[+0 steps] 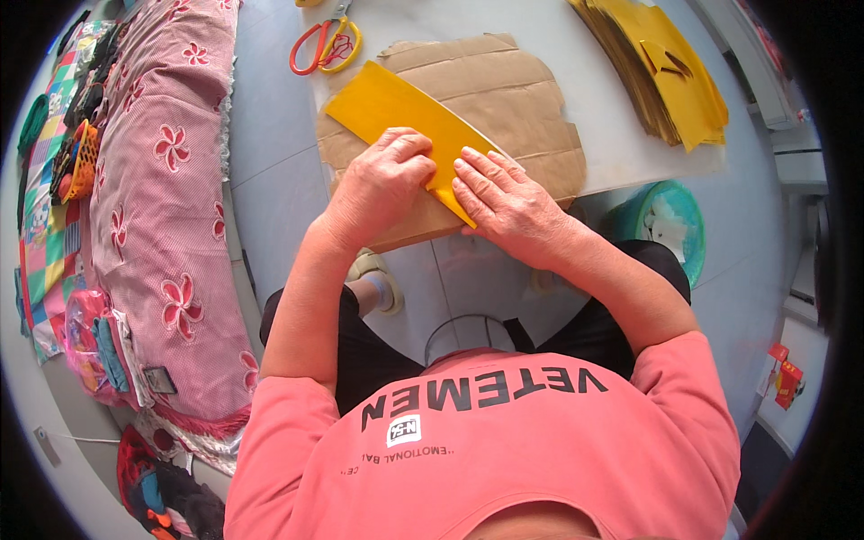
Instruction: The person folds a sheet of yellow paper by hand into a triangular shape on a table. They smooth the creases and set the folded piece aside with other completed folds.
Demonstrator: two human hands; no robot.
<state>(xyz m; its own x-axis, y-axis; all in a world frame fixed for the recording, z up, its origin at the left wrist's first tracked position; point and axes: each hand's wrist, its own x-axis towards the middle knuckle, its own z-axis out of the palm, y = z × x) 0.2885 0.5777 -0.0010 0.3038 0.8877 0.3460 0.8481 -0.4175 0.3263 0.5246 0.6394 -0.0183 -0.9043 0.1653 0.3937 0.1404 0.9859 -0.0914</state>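
Observation:
A folded sheet of yellow paper lies at a slant on a flattened piece of brown cardboard on the table before me. My left hand is curled at the sheet's near edge, its fingertips and thumb pinching the paper there. My right hand rests with its fingers nearly together and flat over the sheet's right end, pressing on it. Between the two hands, a narrow folded flap runs along the near edge. The undersides of my fingers are hidden.
Red-and-yellow-handled scissors lie at the table's far left. A stack of yellow paper pieces is at the far right. A green waste bin stands below the table's right side. A pink flowered cloth covers furniture at left.

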